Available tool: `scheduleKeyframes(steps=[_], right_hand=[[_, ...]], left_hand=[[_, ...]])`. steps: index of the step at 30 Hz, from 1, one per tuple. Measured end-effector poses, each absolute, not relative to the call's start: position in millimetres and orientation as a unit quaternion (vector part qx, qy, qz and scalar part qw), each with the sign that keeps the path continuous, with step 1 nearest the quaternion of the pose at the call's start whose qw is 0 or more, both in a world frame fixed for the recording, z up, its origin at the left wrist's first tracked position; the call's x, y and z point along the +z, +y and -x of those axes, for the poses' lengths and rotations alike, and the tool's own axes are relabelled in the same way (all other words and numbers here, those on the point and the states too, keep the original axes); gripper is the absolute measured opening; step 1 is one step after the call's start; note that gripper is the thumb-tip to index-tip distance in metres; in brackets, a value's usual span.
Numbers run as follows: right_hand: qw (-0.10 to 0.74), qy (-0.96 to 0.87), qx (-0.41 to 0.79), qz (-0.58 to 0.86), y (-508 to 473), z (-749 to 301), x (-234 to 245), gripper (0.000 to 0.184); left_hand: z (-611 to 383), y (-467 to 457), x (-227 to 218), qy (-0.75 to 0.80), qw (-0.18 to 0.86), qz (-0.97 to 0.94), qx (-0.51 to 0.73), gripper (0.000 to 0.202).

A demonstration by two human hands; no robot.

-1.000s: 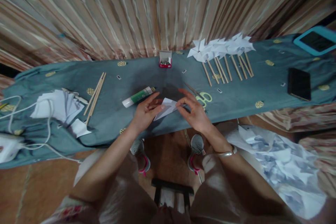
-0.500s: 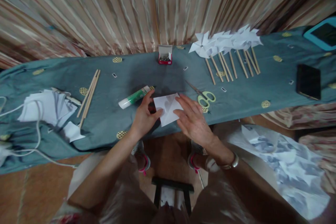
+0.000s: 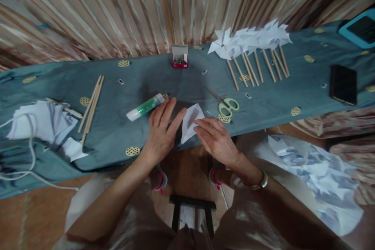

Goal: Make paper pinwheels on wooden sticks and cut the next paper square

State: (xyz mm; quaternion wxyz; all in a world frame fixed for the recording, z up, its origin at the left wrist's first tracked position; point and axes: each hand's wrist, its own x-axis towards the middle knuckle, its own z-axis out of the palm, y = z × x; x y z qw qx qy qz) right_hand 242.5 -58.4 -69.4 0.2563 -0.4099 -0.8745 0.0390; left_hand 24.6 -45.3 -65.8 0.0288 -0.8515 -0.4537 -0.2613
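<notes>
A small white sheet of paper (image 3: 190,123) sits near the front edge of the cloth-covered table, showing a narrow slanted shape. My right hand (image 3: 217,140) has its fingers pressed together on the paper's right side, gripping it. My left hand (image 3: 161,131) is spread with the fingers stretched out, its index fingertip close to the paper's upper left edge. I cannot tell whether that fingertip touches it. Just beyond the left hand lies a green and white glue stick (image 3: 145,107). Scissors with light green handles (image 3: 225,105) lie past my right hand.
Paper pinwheels on sticks (image 3: 249,43) lie at the back right, near a black phone (image 3: 343,84). A red box of metal pins (image 3: 179,61) stands at the back. Loose sticks (image 3: 93,105), stacked paper (image 3: 42,123) and a white cable (image 3: 33,152) are at left.
My left hand has let go of the paper's left side and opened out. The paper now looks narrower than the earlier near-square. My right hand stays on it.
</notes>
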Motion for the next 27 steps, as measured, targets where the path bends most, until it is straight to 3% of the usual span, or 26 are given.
scheduleKeyframes(steps=[3, 8, 12, 14, 18, 22, 27], right_hand=[[0.255, -0.877, 0.038, 0.406, -57.9, -242.4, -69.4, 0.024], [0.252, -0.884, 0.043, 0.391, -56.4, -243.0, -67.4, 0.023], [0.248, -0.874, 0.084, 0.41, -56.6, -243.9, -65.8, 0.023], [0.248, -0.869, 0.106, 0.414, -56.6, -245.2, -63.3, 0.02], [0.258, -0.856, 0.179, 0.412, -52.5, -248.5, -55.8, 0.04], [0.28, -0.83, 0.196, 0.441, -41.3, -245.5, -55.9, 0.023], [0.268, -0.822, 0.134, 0.485, -25.3, -230.9, -66.3, 0.021]], left_hand=[[-25.6, -47.7, -67.7, -0.438, 0.037, 0.861, -0.256, 0.059], [-22.5, -42.7, -69.0, -0.416, 0.047, 0.878, -0.232, 0.029], [-20.7, -39.0, -67.7, -0.418, 0.073, 0.877, -0.226, 0.019], [-20.1, -39.8, -67.9, -0.403, 0.069, 0.882, -0.235, 0.017], [-20.0, -44.9, -69.4, -0.381, 0.023, 0.892, -0.241, 0.02], [-21.3, -47.9, -70.9, -0.39, -0.003, 0.896, -0.212, 0.027], [-22.0, -48.8, -73.2, -0.408, -0.021, 0.893, -0.187, 0.033]])
